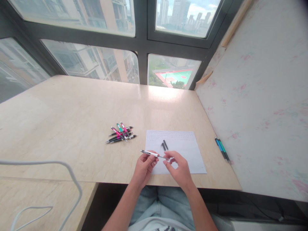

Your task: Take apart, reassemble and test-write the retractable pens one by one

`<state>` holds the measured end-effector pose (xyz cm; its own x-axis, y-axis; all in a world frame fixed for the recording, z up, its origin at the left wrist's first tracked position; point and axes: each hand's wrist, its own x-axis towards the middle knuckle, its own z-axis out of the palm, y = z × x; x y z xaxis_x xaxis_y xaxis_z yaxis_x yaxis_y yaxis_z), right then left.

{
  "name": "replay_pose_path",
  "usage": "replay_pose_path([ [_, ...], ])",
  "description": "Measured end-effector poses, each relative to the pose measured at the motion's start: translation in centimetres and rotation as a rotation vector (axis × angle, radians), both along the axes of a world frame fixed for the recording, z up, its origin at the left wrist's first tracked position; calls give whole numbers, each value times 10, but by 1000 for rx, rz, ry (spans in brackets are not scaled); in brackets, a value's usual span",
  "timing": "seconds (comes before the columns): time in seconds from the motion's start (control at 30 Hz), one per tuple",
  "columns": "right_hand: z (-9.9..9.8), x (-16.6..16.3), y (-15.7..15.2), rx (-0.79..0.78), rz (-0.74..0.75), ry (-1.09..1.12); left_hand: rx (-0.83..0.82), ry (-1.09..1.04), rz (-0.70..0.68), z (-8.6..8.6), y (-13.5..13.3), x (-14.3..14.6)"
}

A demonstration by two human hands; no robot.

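My left hand (143, 168) is closed around the white upper barrel (149, 153) of a pen, just above the paper. From the barrel's right end sticks a thin pen refill (161, 157). The fingers of my right hand (179, 166) are curled at the refill's far end and appear to pinch it; the exact contact is partly hidden. Beneath and beyond my hands lies a white sheet of paper (185, 150) with faint lines of writing along its top. Two short black pen parts (165, 144) rest on the sheet, just past my fingers.
To the left lies a loose pile of pens (121, 133) in pink, green and black. Blue and green pens (222, 149) lie against the wall on the right. A white cable (69, 170) loops over the table's (72, 112) near left. Windows stand behind.
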<state>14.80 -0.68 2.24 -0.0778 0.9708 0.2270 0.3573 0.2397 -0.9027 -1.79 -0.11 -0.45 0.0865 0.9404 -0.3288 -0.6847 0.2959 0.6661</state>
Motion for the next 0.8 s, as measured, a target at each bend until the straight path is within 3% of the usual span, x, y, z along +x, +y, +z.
replay_pose_path([
  [0.27, -26, 7, 37, -33, -225, -570, -14, -28, 16, 0, -1, 0],
  [0.47, -27, -6, 47, -62, -335, -760, -7, -33, 12, 4, -1, 0],
  [0.6, -27, 1, 48, -75, -378, -644, -13, -39, 17, 4, -1, 0],
  [0.8, -25, 37, 24, -245, -302, -37, 1, -40, 12, 2, 0, 0],
])
